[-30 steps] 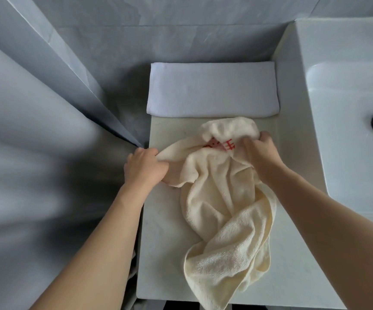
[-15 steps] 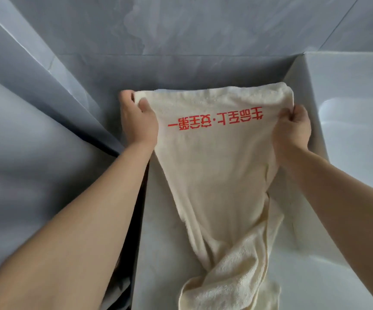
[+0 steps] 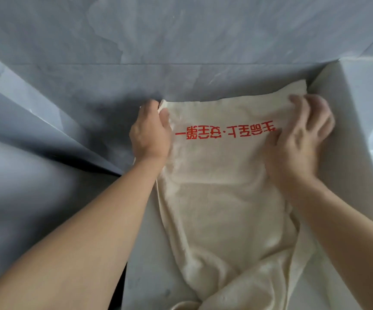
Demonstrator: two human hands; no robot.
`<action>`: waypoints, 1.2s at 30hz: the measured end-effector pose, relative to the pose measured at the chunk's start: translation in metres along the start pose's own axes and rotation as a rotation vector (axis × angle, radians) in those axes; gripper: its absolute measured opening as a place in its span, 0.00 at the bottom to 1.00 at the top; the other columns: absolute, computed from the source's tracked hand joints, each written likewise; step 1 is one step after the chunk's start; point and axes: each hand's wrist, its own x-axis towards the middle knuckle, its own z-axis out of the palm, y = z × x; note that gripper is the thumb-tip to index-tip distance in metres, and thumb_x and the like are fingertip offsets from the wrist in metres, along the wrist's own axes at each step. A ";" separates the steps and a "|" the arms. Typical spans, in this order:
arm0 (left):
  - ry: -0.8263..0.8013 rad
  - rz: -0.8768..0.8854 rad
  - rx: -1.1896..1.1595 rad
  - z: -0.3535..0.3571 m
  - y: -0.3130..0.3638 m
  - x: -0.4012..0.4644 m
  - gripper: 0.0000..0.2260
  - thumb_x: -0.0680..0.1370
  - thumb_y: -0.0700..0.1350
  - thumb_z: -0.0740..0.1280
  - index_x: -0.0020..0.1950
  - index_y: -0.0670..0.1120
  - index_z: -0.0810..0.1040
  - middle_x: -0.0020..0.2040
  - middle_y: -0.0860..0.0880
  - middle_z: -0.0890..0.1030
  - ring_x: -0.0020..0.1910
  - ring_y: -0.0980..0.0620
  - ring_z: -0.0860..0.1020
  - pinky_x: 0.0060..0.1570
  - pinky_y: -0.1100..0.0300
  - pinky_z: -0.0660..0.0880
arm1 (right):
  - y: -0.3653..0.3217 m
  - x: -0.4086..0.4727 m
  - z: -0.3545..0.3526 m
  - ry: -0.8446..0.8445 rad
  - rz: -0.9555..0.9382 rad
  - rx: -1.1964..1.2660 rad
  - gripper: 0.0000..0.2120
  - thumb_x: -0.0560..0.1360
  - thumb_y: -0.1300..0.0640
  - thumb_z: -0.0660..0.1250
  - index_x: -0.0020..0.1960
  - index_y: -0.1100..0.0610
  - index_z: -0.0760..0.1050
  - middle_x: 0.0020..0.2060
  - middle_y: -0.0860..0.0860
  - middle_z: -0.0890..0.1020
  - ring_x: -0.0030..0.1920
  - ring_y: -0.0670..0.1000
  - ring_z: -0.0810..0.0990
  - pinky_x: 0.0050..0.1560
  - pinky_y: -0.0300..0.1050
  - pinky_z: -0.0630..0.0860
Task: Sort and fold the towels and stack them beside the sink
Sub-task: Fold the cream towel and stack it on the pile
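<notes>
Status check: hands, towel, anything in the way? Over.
Left hand grips far-left corner of cream terry towel with red lettering. Right hand blurred on far-right edge, grip unclear. Towel spread on white counter beside white sink; near end bunched. Nothing blocking.
</notes>
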 end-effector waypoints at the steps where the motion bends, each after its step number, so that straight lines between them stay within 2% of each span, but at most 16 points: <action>1: 0.007 0.004 -0.010 0.001 0.000 0.000 0.10 0.83 0.47 0.61 0.53 0.41 0.74 0.51 0.42 0.79 0.49 0.39 0.77 0.41 0.56 0.60 | -0.007 -0.001 0.003 0.029 -0.129 -0.075 0.28 0.69 0.61 0.60 0.70 0.56 0.67 0.70 0.58 0.66 0.68 0.60 0.63 0.70 0.52 0.57; 3: 0.014 0.010 -0.010 0.000 0.001 0.000 0.10 0.83 0.47 0.61 0.52 0.41 0.74 0.50 0.43 0.79 0.47 0.39 0.77 0.41 0.57 0.59 | -0.015 0.003 0.016 -0.057 -0.336 -0.138 0.25 0.71 0.59 0.61 0.68 0.57 0.71 0.68 0.58 0.70 0.68 0.61 0.65 0.69 0.54 0.57; 5: 0.018 0.007 -0.004 -0.001 0.001 -0.001 0.09 0.83 0.47 0.62 0.52 0.41 0.74 0.50 0.44 0.79 0.46 0.40 0.77 0.40 0.57 0.60 | -0.009 0.008 0.031 -0.265 -0.415 -0.181 0.23 0.76 0.52 0.60 0.70 0.56 0.70 0.71 0.56 0.69 0.70 0.59 0.64 0.71 0.55 0.56; 7: 0.018 0.002 -0.006 -0.001 0.002 0.000 0.09 0.83 0.47 0.62 0.52 0.41 0.74 0.49 0.44 0.79 0.46 0.40 0.77 0.40 0.56 0.60 | 0.007 0.006 0.040 -0.415 -0.366 -0.215 0.27 0.78 0.41 0.56 0.74 0.51 0.66 0.75 0.52 0.65 0.74 0.56 0.60 0.74 0.55 0.53; 9: 0.020 -0.006 -0.014 0.000 0.002 -0.001 0.09 0.82 0.47 0.62 0.52 0.41 0.74 0.49 0.44 0.79 0.46 0.41 0.77 0.40 0.57 0.60 | 0.017 0.003 0.044 -0.458 -0.306 -0.235 0.31 0.78 0.33 0.52 0.76 0.46 0.61 0.77 0.48 0.59 0.77 0.52 0.55 0.77 0.55 0.47; 11: 0.026 -0.013 -0.016 -0.001 0.001 -0.001 0.09 0.83 0.47 0.62 0.52 0.42 0.74 0.49 0.44 0.79 0.46 0.41 0.77 0.40 0.57 0.59 | 0.015 0.003 0.047 -0.463 -0.283 -0.260 0.33 0.77 0.29 0.49 0.77 0.44 0.57 0.78 0.46 0.56 0.78 0.50 0.50 0.77 0.57 0.43; 15: 0.026 -0.013 -0.018 -0.001 0.004 0.001 0.09 0.83 0.48 0.62 0.53 0.42 0.74 0.50 0.44 0.79 0.46 0.42 0.77 0.41 0.57 0.61 | 0.011 0.006 0.050 -0.432 -0.258 -0.258 0.32 0.78 0.30 0.47 0.77 0.43 0.56 0.79 0.45 0.53 0.78 0.49 0.49 0.77 0.57 0.42; 20: -0.077 -0.042 -0.037 -0.008 0.008 0.003 0.09 0.83 0.47 0.61 0.56 0.42 0.74 0.55 0.44 0.79 0.53 0.42 0.77 0.44 0.57 0.62 | 0.014 0.003 0.052 -0.409 -0.252 -0.262 0.30 0.79 0.33 0.45 0.78 0.43 0.55 0.79 0.46 0.51 0.79 0.49 0.48 0.77 0.57 0.43; 22: -0.155 -0.098 -0.101 -0.019 0.011 0.005 0.09 0.81 0.46 0.61 0.58 0.43 0.72 0.56 0.44 0.79 0.54 0.42 0.77 0.44 0.56 0.65 | 0.015 0.003 0.054 -0.400 -0.254 -0.258 0.29 0.80 0.35 0.43 0.78 0.44 0.54 0.80 0.46 0.51 0.79 0.49 0.49 0.77 0.56 0.43; 25: -0.289 -0.260 -0.277 -0.049 0.012 -0.010 0.12 0.77 0.45 0.63 0.59 0.47 0.67 0.55 0.50 0.77 0.50 0.46 0.77 0.43 0.54 0.70 | 0.017 0.003 0.054 -0.387 -0.247 -0.249 0.28 0.81 0.38 0.45 0.78 0.44 0.55 0.79 0.48 0.53 0.79 0.50 0.50 0.77 0.56 0.44; 27: -0.370 -0.433 -0.367 -0.068 0.004 -0.035 0.11 0.76 0.46 0.63 0.54 0.48 0.66 0.46 0.52 0.75 0.42 0.49 0.76 0.41 0.54 0.72 | 0.016 0.004 0.055 -0.389 -0.246 -0.256 0.28 0.80 0.38 0.45 0.78 0.45 0.55 0.79 0.48 0.54 0.79 0.50 0.51 0.77 0.57 0.44; 28: -0.420 -0.498 -0.390 -0.076 0.001 -0.049 0.08 0.74 0.47 0.63 0.49 0.47 0.66 0.39 0.54 0.73 0.36 0.49 0.74 0.38 0.55 0.71 | 0.015 0.004 0.055 -0.393 -0.248 -0.257 0.28 0.80 0.38 0.45 0.78 0.45 0.56 0.79 0.48 0.54 0.79 0.50 0.51 0.77 0.57 0.44; 29: -0.475 -0.526 -0.381 -0.082 -0.002 -0.063 0.07 0.73 0.47 0.62 0.42 0.47 0.65 0.33 0.54 0.69 0.31 0.48 0.70 0.34 0.56 0.68 | 0.015 0.003 0.055 -0.395 -0.248 -0.257 0.28 0.80 0.39 0.46 0.78 0.45 0.56 0.79 0.48 0.54 0.79 0.50 0.50 0.77 0.57 0.44; 31: -0.574 -0.509 -0.295 -0.091 -0.001 -0.085 0.12 0.74 0.47 0.62 0.34 0.47 0.62 0.28 0.52 0.65 0.28 0.47 0.66 0.30 0.58 0.62 | 0.015 0.003 0.054 -0.396 -0.250 -0.264 0.27 0.81 0.39 0.46 0.78 0.45 0.56 0.79 0.48 0.53 0.79 0.50 0.50 0.77 0.56 0.44; 34: -0.593 -0.529 -0.254 -0.096 0.002 -0.103 0.13 0.78 0.45 0.59 0.34 0.45 0.66 0.31 0.49 0.70 0.31 0.47 0.69 0.30 0.56 0.61 | 0.014 0.004 0.053 -0.402 -0.245 -0.270 0.27 0.81 0.40 0.47 0.78 0.45 0.56 0.79 0.48 0.53 0.79 0.50 0.51 0.77 0.57 0.44; 36: -0.474 -0.678 -0.367 -0.098 0.000 -0.102 0.09 0.79 0.44 0.57 0.39 0.45 0.70 0.36 0.48 0.74 0.33 0.48 0.71 0.32 0.56 0.66 | 0.013 0.003 0.053 -0.393 -0.248 -0.273 0.26 0.81 0.41 0.48 0.78 0.46 0.57 0.79 0.49 0.54 0.78 0.51 0.51 0.77 0.57 0.44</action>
